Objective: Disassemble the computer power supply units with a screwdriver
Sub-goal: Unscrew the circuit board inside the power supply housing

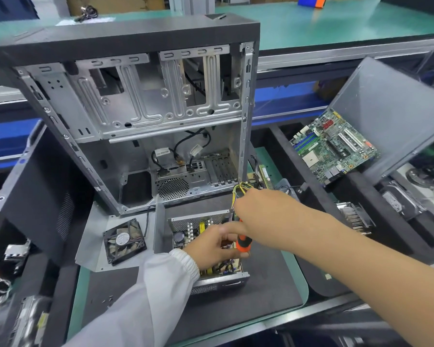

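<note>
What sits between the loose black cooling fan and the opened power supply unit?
In the head view, an upright grey sheet-metal panel stands between the black cooling fan and the opened power supply unit.

A green-edged workbench (296, 284) carries a dark mat (261, 294) under the opened power supply (218, 279).

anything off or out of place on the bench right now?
Small loose screws lie scattered on the black mat, not in any tray, so they could roll off or get lost. A detached fan sits on a removed metal cover panel left of the opened power supply. Otherwise normal teardown clutter.
</note>
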